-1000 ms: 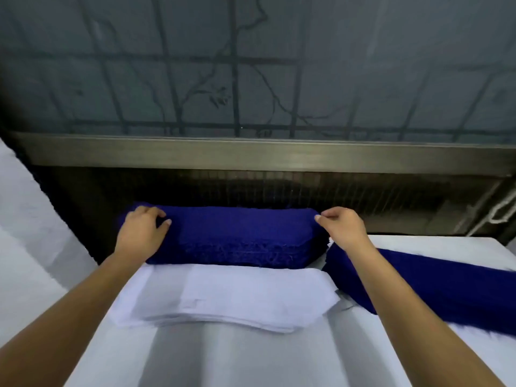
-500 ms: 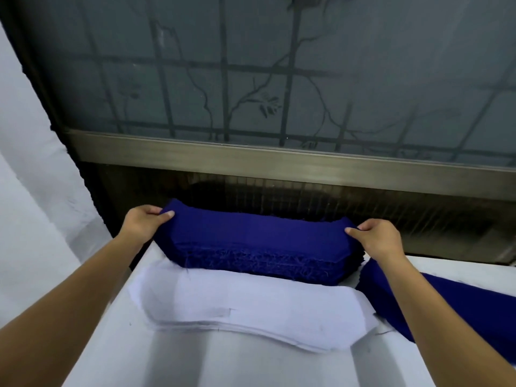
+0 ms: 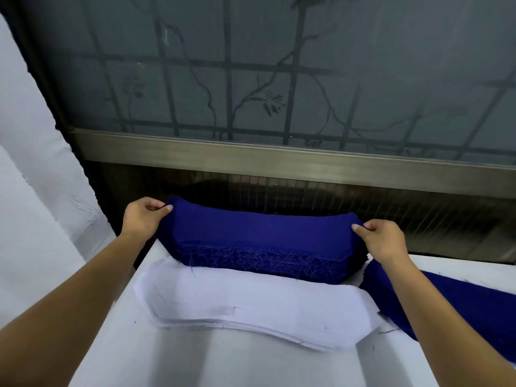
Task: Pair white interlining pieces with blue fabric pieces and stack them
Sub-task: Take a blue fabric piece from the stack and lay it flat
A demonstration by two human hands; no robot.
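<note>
While both hands are pinching its top layer, left hand point(image 3: 142, 219) at the left end and right hand point(image 3: 382, 241) at the right, the blue stack point(image 3: 259, 244) is sitting on the counter point(image 3: 223, 358), just beyond the white stack point(image 3: 251, 303).

Two blue fabric stacks point(image 3: 259, 236) point(image 3: 460, 297), one white interlining stack point(image 3: 251, 300), two hands point(image 3: 141, 219) point(image 3: 384, 241), one table point(image 3: 195, 358)

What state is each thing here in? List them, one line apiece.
blue fabric stack, piled at the table's far edge, near side frayed, both ends held.
left hand, pinches the stack's left end.
right hand, pinches the stack's right end.
white interlining stack, flat in front of the blue stack, untouched.
second blue pile, flat at right, partly hidden by the right forearm.
</note>
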